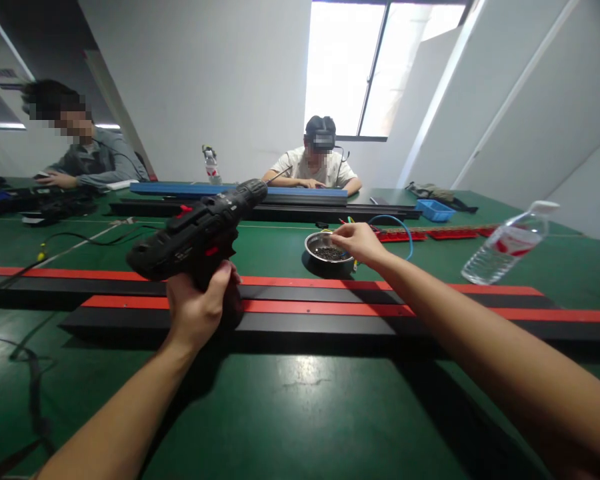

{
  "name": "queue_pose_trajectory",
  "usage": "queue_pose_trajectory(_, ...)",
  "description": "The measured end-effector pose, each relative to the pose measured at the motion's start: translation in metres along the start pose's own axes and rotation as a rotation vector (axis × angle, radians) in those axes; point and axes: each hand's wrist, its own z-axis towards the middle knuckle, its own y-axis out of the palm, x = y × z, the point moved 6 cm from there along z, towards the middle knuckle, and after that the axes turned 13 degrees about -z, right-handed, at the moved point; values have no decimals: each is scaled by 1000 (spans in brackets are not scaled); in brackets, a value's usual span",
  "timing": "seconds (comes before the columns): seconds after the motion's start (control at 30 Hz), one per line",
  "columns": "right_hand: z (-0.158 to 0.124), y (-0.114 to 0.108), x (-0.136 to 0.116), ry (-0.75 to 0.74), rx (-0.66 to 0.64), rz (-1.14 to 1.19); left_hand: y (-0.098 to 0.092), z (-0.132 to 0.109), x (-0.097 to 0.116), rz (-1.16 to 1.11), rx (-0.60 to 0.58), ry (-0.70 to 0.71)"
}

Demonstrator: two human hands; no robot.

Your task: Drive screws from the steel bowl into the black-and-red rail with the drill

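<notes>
The metal bowl [325, 265] of small dark pieces [329, 254], maybe screws, sits past the 2 long red-topped black bars [305, 325], just under the right hand [359, 242]. That hand is pinched; I can't tell if it holds anything. The left hand [196, 312], farther off, grips the cordless drill [200, 230], which points away, up and right. The table [305, 420] is shiny green. The room has white walls [195, 73] and a bright window [345, 67].
</notes>
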Motion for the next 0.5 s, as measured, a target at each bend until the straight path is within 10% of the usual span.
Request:
queue_pose_trajectory(0.2, -62, 5, 2, 42, -124, 551, 13, -1, -2, -386, -76, -420)
queue_pose_trajectory(0.5, -97, 13, 26, 213, -91, 926, 12, -9, -27, -228, -255, -818)
